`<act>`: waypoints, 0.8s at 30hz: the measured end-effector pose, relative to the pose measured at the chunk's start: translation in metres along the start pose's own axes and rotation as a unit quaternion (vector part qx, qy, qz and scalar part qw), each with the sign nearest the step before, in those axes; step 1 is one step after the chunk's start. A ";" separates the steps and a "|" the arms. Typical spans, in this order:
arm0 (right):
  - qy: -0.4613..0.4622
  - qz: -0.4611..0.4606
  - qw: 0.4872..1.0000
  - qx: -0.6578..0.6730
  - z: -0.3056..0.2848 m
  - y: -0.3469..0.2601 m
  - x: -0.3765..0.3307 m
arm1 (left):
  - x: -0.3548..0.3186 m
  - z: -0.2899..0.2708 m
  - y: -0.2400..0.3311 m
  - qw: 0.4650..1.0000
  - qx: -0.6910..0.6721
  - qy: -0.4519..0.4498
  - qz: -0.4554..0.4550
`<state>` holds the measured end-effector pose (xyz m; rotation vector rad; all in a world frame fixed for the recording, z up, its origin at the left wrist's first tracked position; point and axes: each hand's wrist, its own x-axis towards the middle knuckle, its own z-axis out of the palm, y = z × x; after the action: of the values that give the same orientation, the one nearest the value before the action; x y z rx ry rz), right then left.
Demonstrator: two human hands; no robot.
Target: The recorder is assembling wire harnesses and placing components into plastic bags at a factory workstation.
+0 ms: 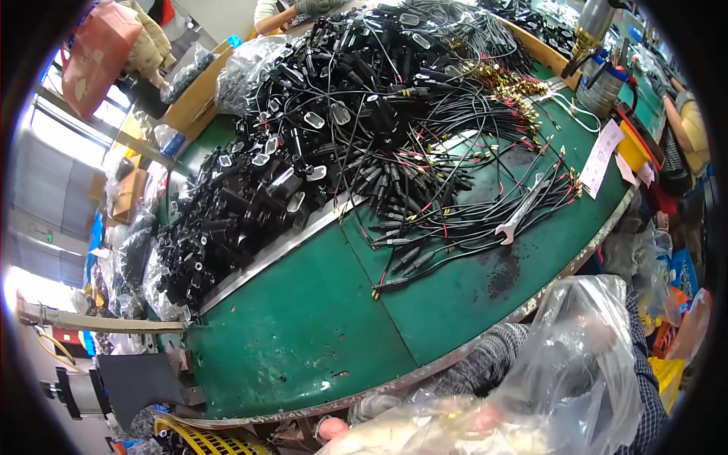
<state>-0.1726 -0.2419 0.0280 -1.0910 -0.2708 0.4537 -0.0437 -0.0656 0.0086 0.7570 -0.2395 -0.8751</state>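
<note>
A large clear plastic bag [561, 371] with something pale yellowish in its lower part fills the lower right, in front of the table's near edge. At its left edge is my left hand [337, 425], in a grey knit glove with a bare fingertip showing, closed on the bag. My right hand [595, 326] shows only as a blurred pinkish patch through the plastic; its fingers cannot be made out. Grey knit fabric [485, 360] lies between the bag and the table edge, and a dark checked sleeve [644, 371] shows at the right.
The green table [303, 326] carries a heap of black plastic housings [250, 182], bundles of black cables [425, 182] and an open-end wrench [523, 208]. A power driver [591, 30] hangs at the upper right. A yellow basket [205, 438] stands lower left. Other people's arms [686, 125] appear beyond.
</note>
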 end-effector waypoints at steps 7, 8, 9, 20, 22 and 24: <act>0.029 -0.016 0.997 -0.068 0.007 -0.003 0.023 | 0.002 0.004 -0.007 1.000 -0.016 -0.008 0.003; 0.024 -0.022 0.996 -0.082 0.000 -0.004 0.025 | 0.006 0.004 -0.006 1.000 -0.014 -0.009 0.013; 0.018 -0.028 0.995 -0.097 -0.007 -0.005 0.026 | 0.009 0.002 -0.005 1.000 -0.011 -0.009 0.024; -0.017 -0.245 0.909 -0.338 -0.059 0.018 0.048 | 0.013 0.000 -0.017 1.000 -0.016 0.010 -0.006; -0.033 -0.290 0.886 -0.359 -0.056 0.035 0.059 | 0.001 -0.002 -0.016 0.999 -0.009 0.038 -0.014; -0.029 -0.325 0.852 -0.410 -0.057 0.044 0.044 | 0.002 0.001 -0.019 0.999 -0.015 0.031 -0.028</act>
<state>-0.1195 -0.2490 -0.0376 -1.7150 -0.9123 -0.2891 -0.0548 -0.0754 -0.0040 0.7649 -0.1505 -0.9040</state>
